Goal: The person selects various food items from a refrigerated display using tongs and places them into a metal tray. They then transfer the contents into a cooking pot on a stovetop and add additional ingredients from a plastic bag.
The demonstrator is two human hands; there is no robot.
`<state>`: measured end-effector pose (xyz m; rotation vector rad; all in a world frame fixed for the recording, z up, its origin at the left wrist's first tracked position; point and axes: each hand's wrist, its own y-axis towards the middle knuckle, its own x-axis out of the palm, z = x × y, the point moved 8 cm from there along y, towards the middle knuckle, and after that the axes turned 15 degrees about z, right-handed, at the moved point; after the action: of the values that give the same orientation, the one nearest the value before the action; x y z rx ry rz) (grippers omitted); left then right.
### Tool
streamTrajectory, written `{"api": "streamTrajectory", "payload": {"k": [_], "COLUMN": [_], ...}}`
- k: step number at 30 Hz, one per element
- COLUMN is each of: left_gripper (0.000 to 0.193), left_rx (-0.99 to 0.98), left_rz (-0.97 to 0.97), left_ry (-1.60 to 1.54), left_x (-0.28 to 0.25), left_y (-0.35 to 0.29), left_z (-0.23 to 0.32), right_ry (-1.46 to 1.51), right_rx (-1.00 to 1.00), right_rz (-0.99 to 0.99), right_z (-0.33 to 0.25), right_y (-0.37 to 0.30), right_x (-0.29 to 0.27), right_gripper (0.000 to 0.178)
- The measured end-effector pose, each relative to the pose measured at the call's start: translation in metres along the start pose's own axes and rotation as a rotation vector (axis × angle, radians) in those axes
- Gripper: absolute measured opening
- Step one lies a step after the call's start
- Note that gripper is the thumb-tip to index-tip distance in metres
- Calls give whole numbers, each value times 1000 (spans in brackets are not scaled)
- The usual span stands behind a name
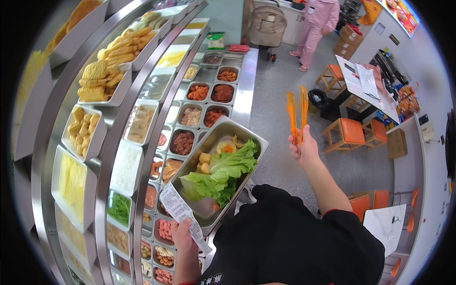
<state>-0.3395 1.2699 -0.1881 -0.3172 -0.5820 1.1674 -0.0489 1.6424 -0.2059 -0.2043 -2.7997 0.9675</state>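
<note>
My left hand (184,235) is closed on a printed paper slip (175,204) at the near corner of a deep metal pan (204,142). Whether its fingers also grip the pan's rim is hard to see. Inside the pan lie green lettuce leaves (228,164), a halved egg (226,147) and several yellowish balls (204,164). My right hand (306,148) is raised over the aisle, away from the pan. It grips orange tongs (298,114), whose tips point up and stand apart with nothing between them.
Small steel trays of meats (183,142) fill the counter under the pan. Tiered shelves on the left carry white bins, one with noodles (72,190). A person in pink (313,33), a stroller (268,26), orange stools (350,130) and tables (387,225) stand across the aisle.
</note>
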Motion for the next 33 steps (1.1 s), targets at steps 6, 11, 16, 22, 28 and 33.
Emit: {"api": "streamTrajectory", "payload": {"k": [6,11,16,22,28,33], "left_gripper": [25,27,48,46,42,37], "left_rx": [-97,-18,87,90,59,19], "left_rz": [21,-26,-13,61,241,133], "left_ry": [0,-42,20,-31,47,130], "left_x": [14,1,-27,-67,-81,-74], "left_y": [-20,-62,-116,-211,-293,-329], "left_z": [-35,-51,-89,-149,-162,-166], "right_ry": [25,126,15,-51,1,16], "right_rx": [-61,30,64,178,415,163], "right_rz": [107,67,-77,-153,-50,-127], "right_z": [5,21,46,114,162,119], "right_y": [-14,-26,-45,-68,-95,-104], "right_x": [-79,-123,-171,-275,-361,-377], "right_gripper": [52,52,52,56,55,34]}}
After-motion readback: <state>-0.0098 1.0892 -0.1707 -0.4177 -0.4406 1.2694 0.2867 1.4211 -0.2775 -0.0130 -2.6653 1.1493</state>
